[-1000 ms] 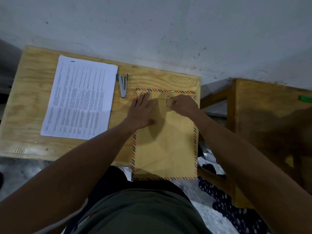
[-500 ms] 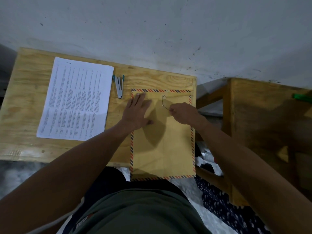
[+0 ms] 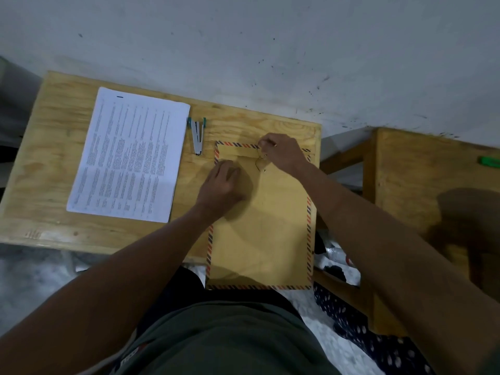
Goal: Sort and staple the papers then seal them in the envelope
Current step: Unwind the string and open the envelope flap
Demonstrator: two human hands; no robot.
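On small wooden table (image 3: 67, 125): early stage, by the look of it. Papers (image 3: 130, 155) lying flat at left, well apart from envelope (image 3: 259, 226), not inside it. Staple not discernible on the stack, too small to tell; sorting likewise unverifiable. Stapler (image 3: 197, 135) resting just beside the papers' right edge, between papers and envelope, untouched by either hand.

Envelope flat at table's right side, near end hanging past the table edge toward the lap. Flap (image 3: 235, 153) at far end folded down, string (image 3: 258, 163) loose between the two eyelets, so closure apparently being undone or wound; cannot tell which from this alone. Judged as opening, since papers outside.

Left hand (image 3: 221, 185) resting on envelope's upper left, fingers loosely bent, pressing it down, gripping nothing. Right hand (image 3: 278, 154) at flap's top edge, fingertips pinching the string end near the upper eyelet.

Left to do, probably: free flap, fetch papers, staple if not done, slide stack in, close flap, wind string. Sealing definitely not done with contents inside.
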